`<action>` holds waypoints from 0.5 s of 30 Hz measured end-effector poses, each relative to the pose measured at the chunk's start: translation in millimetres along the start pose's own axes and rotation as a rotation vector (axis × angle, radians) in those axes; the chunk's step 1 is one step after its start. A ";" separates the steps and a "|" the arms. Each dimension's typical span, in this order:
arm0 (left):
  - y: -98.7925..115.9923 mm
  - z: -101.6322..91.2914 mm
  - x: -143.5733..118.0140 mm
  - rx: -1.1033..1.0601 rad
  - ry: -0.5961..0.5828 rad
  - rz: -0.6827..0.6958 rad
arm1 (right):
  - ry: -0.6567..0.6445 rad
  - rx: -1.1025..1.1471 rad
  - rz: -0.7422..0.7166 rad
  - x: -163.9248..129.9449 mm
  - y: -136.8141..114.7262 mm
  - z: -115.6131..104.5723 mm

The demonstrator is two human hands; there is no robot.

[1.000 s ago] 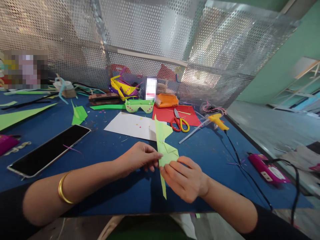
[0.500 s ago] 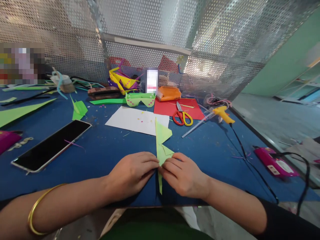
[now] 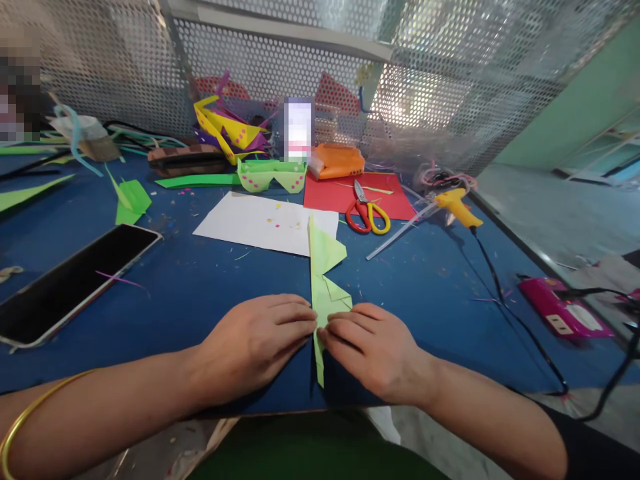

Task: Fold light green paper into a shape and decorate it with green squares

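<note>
Green paper (image 3: 324,287): a long, narrow folded strip, pointed at both ends, with small triangular flaps on its right side. It lies flat on the blue table (image 3: 210,293) at the near edge, running away from the person, its far tip just over the white sheet (image 3: 260,223).

Handling, as judged: very light, thin and limp; creases readily and would tear at the points. It is likely to slide on the smooth tabletop unless pinned. Best held at the folded middle, where the layers are thickest, not at the tips.

Left hand (image 3: 255,343): palm down, fingers nearly straight, tips pressing the strip's left edge.

Right hand (image 3: 373,347): palm down, fingers slightly bent, tips on the strip's right edge opposite; neither hand is closed around the paper.

Around it: phone (image 3: 65,283) to the left; scissors (image 3: 367,217) on a red sheet (image 3: 330,193); glue gun (image 3: 457,205) with a black cord; paper glasses (image 3: 273,175); green scraps (image 3: 131,200); a mesh screen (image 3: 350,60) behind.
</note>
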State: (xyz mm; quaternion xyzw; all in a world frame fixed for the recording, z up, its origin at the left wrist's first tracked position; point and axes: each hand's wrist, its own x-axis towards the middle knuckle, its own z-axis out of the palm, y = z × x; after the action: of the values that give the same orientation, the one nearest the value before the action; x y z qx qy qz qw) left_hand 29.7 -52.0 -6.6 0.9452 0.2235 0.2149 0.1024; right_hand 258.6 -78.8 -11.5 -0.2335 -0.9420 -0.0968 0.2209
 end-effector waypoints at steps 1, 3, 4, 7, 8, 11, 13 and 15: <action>-1.3 -0.3 0.7 0.019 0.014 -0.010 | 0.000 -0.002 -0.004 0.0 -0.1 0.5; -5.6 0.1 3.1 0.083 0.038 -0.032 | 0.000 -0.004 -0.005 0.0 -0.3 1.5; -8.4 0.7 4.9 0.124 0.039 -0.043 | 0.002 -0.001 0.000 -0.1 -0.4 1.9; -17.7 3.1 10.6 0.225 -0.014 -0.059 | 0.007 0.014 0.009 -0.2 -0.4 2.3; -20.4 3.6 12.1 0.245 -0.035 -0.061 | 0.007 0.018 0.009 -0.3 -0.4 2.2; -25.9 2.7 14.4 0.291 -0.075 -0.048 | 0.012 0.022 0.004 -0.1 -0.4 2.0; -27.4 0.8 14.8 0.316 -0.092 -0.024 | 0.016 0.015 0.005 0.1 -0.5 2.3; -27.9 -1.1 15.1 0.337 -0.112 -0.007 | 0.018 0.006 0.008 0.1 -0.6 2.6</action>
State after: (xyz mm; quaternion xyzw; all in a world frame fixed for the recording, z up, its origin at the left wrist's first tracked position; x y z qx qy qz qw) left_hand 30.8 -20.3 -8.3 0.9586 0.2537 0.1213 -0.0443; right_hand 257.3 -78.5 -13.8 -0.2359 -0.9393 -0.0950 0.2303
